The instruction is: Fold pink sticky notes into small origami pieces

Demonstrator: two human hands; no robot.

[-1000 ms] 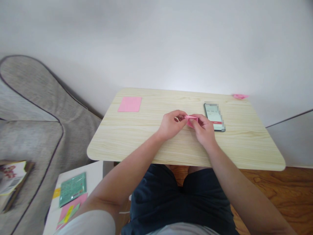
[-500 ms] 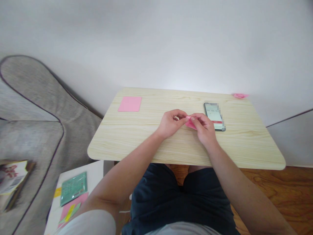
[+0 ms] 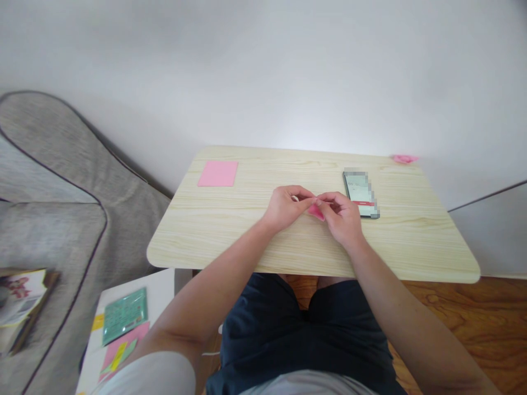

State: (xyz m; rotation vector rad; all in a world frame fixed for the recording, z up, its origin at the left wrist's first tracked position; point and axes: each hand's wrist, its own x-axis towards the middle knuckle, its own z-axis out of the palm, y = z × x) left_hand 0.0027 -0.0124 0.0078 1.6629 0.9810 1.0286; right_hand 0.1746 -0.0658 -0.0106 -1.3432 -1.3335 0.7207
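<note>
Over the middle of the light wooden table (image 3: 247, 241), a small folded piece of pink paper (image 3: 317, 212) is pinched between both hands. My left hand (image 3: 286, 207) grips its upper left edge with thumb and forefinger. My right hand (image 3: 341, 215) pinches it from the right, fingertips touching those of the left. Most of the paper's top is hidden by the fingers; a pointed lower part shows. Just beyond my right hand lies a phone (image 3: 361, 195) with a lit screen. Farther off at the left is a flat pink paper square (image 3: 218, 174).
A crumpled-looking pink paper piece (image 3: 404, 159) rests at the table's far right corner, by the white wall. Left of the table stands a grey sofa (image 3: 127, 230) with magazines (image 3: 24, 302). A white surface at lower left holds a green packet (image 3: 125, 315) and coloured paper.
Both hands still hold the pink paper. My fingers have shifted slightly, and less of the paper shows, its visible part now a little farther left.
</note>
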